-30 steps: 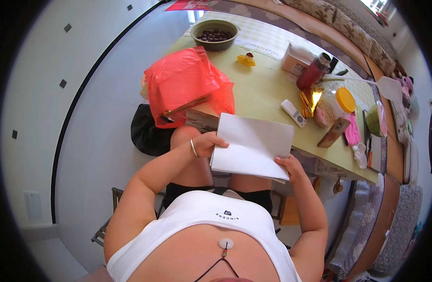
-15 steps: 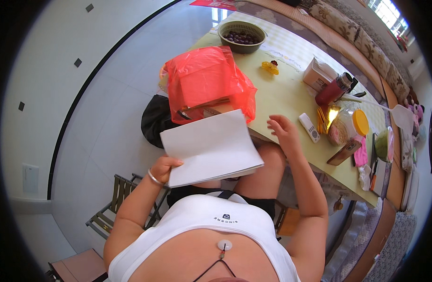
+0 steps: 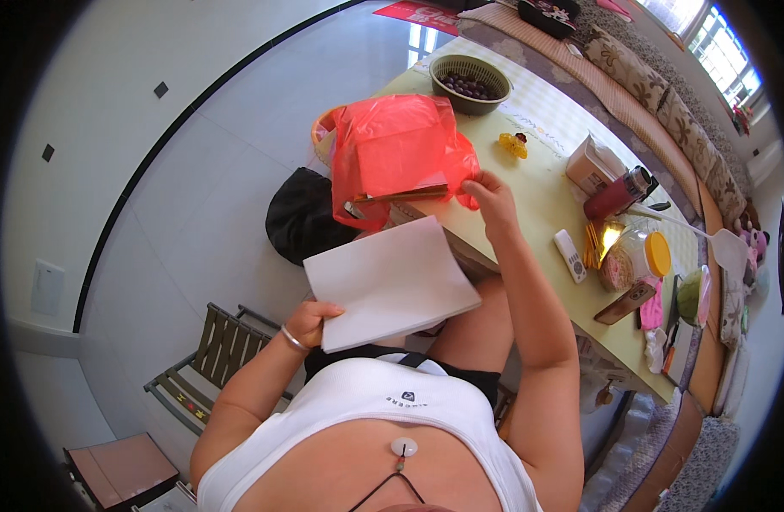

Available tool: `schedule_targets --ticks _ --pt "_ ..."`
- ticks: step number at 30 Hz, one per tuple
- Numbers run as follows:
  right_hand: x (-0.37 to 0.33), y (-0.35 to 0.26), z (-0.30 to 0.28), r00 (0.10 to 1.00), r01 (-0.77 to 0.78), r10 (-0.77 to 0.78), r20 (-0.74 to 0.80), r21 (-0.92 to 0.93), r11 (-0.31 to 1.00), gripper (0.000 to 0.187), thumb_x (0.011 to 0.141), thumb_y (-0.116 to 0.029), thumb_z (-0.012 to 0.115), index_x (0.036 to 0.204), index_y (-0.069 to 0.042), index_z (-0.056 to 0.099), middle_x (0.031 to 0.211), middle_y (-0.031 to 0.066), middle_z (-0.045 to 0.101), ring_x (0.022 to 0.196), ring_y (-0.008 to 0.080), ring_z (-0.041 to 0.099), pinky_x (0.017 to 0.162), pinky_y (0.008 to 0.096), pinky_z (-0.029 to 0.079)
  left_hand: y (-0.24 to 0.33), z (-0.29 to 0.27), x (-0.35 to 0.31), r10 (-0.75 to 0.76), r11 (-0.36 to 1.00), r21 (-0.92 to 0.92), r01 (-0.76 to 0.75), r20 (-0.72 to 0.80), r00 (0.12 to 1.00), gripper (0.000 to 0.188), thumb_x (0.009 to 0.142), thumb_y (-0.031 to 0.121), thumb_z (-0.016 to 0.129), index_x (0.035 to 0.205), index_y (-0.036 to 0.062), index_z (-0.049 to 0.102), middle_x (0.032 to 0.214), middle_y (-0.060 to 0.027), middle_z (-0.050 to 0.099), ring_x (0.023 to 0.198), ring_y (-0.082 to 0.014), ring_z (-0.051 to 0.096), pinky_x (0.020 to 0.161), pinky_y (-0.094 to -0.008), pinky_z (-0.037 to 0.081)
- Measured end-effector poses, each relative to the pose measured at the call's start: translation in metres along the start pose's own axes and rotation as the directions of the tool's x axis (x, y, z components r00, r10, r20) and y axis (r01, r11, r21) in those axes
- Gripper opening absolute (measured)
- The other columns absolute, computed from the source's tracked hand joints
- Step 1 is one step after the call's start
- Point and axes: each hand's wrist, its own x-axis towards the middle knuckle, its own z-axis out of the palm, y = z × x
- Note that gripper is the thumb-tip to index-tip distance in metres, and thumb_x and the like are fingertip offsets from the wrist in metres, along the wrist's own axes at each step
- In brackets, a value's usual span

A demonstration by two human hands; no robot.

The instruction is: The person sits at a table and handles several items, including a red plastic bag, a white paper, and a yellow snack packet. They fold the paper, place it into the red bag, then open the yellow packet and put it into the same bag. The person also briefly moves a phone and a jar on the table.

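A stack of white paper lies over my lap, and my left hand grips its left edge with the thumb on top. My right hand pinches the right edge of a red plastic bag on the table's near left corner. Through the thin bag a box-like shape shows, and brownish flat edges stick out at its opening. What else is inside the bag cannot be made out.
On the table stand a basket of dark round fruit, a yellow ornament, a tissue box, a maroon thermos, a remote, a yellow-lidded jar and a phone. Left are a black bag and folding chair.
My right hand has moved up and left from above the table and now grasps the red bag's edge. The paper stack, still in my left hand, sits slightly lower, apart from the bag.
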Motion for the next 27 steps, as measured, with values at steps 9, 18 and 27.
schedule_targets --ticks 9,18,27 --pt "0.010 -0.058 -0.028 0.998 0.053 -0.049 -0.038 0.117 0.992 0.017 0.089 -0.007 0.065 0.103 -0.001 0.071 0.082 -0.0009 0.064 0.071 0.0055 0.055 0.066 0.0208 0.044 0.002 0.035 0.061 0.097 0.957 -0.283 -0.058 0.126 0.987 0.033 0.090 0.003 0.053 0.119 -0.0111 0.052 0.106 -0.0238 0.066 0.092 -0.0313 0.070 0.080 -0.0405 0.060" --pt "0.013 -0.058 -0.042 0.999 0.025 -0.033 0.042 0.192 0.981 0.023 0.088 -0.011 0.067 0.110 -0.003 0.067 0.081 -0.0033 0.060 0.070 0.0060 0.054 0.066 0.0217 0.044 0.015 0.039 0.099 0.376 0.891 -0.258 -0.372 -0.036 0.926 0.036 0.093 0.002 0.050 0.128 -0.0035 0.048 0.120 -0.0170 0.062 0.109 -0.0290 0.063 0.094 -0.0411 0.053" --pt "0.002 -0.064 -0.014 0.957 0.233 -0.290 0.019 -0.646 0.727 0.031 0.079 -0.014 0.070 0.106 0.000 0.063 0.079 0.0072 0.063 0.071 0.0182 0.059 0.067 0.0294 0.047 0.018 0.075 0.146 0.555 0.789 -0.258 -0.557 -0.089 0.827 0.034 0.095 0.000 0.048 0.128 0.0025 0.049 0.121 -0.0139 0.059 0.110 -0.0273 0.061 0.090 -0.0402 0.053"
